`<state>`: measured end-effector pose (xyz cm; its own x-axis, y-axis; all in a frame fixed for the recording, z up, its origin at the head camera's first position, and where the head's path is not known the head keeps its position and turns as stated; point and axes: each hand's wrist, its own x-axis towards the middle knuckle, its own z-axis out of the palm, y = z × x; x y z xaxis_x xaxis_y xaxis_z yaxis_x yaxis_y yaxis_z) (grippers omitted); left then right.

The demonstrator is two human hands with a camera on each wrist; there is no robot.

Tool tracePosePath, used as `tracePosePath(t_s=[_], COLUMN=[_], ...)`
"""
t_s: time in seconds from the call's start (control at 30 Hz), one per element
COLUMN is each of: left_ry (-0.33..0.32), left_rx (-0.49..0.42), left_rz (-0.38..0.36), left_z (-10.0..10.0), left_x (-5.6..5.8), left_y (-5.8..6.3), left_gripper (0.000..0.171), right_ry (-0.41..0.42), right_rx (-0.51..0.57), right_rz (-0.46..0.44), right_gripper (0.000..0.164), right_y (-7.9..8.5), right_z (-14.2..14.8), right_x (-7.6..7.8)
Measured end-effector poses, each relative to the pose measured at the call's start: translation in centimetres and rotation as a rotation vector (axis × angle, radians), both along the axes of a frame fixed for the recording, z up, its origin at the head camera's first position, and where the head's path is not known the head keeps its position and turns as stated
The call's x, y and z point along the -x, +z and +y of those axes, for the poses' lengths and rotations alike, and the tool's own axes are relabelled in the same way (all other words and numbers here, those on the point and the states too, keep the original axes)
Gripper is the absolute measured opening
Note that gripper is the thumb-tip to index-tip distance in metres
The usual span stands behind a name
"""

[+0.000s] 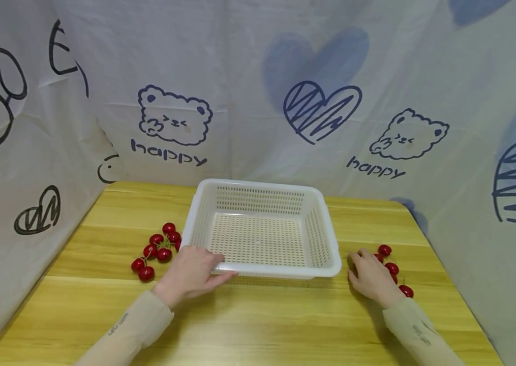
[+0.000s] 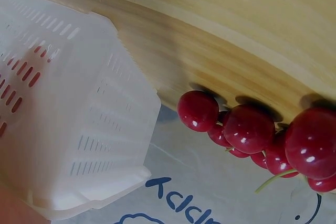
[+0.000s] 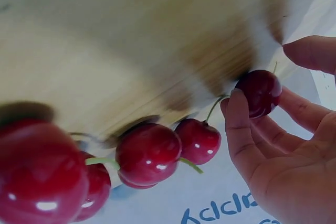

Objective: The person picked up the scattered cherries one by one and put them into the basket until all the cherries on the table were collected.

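White basket [image 1: 267,270] between red cherries [image 1: 163,254]

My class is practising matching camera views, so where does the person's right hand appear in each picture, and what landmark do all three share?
Head: the right hand is at lower right, beside the right-side cherries.
Left wrist: not in it.
Right wrist: on the right side, running off the edge, fingers curved around one cherry.
Shared landmark: the wooden tabletop.
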<state>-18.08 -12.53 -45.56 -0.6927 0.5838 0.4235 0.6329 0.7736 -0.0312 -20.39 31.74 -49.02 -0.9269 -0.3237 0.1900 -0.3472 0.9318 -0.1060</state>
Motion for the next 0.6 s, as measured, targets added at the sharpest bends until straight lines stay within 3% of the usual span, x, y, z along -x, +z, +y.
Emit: tracePosePath(t_s=[0.37,0.6], left_ry=[-0.002,0.004], left_rx=[-0.006,-0.001], left_rz=[0.003,-0.016], left_z=[0.05,0.08], left_x=[-0.04,-0.07], left_y=[0.06,0.09], left_gripper=[0.046,0.047], right_ry=[-0.017,-0.012], right_rx=[0.076,0.115], right_rz=[-0.116,-0.106], right_gripper=[0.023,0.013], right_y=[0.48,0.79], right_z=[-0.2,-0.38], right_x=[0.16,0.22])
